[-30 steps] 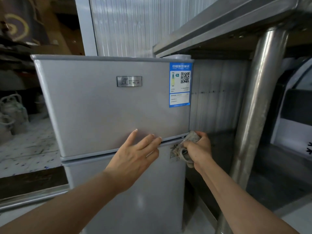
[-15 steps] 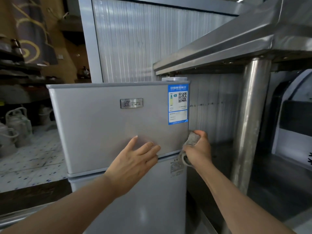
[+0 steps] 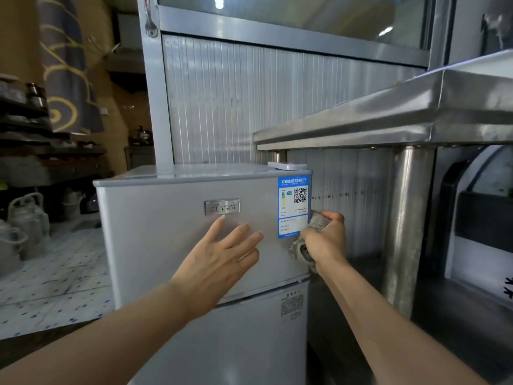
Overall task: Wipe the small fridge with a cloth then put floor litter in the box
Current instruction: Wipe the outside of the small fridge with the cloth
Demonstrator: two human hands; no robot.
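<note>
Pale speckled floor tiles [image 3: 55, 276] lie far left. My left hand [image 3: 219, 262] lies flat on the smooth upper door of the small silver-grey two-door fridge [image 3: 166, 240], fingers straight and spread, just below its little metal nameplate [image 3: 222, 207]. At the door's right edge, beside the blue-and-white glossy energy label [image 3: 293, 207], my right hand [image 3: 326, 243] is curled tight around a crumpled, fuzzy grey cloth [image 3: 316, 222] pressed to the corner. Further right stands a brushed steel table [image 3: 388, 118] on a round leg [image 3: 408, 223].
</note>
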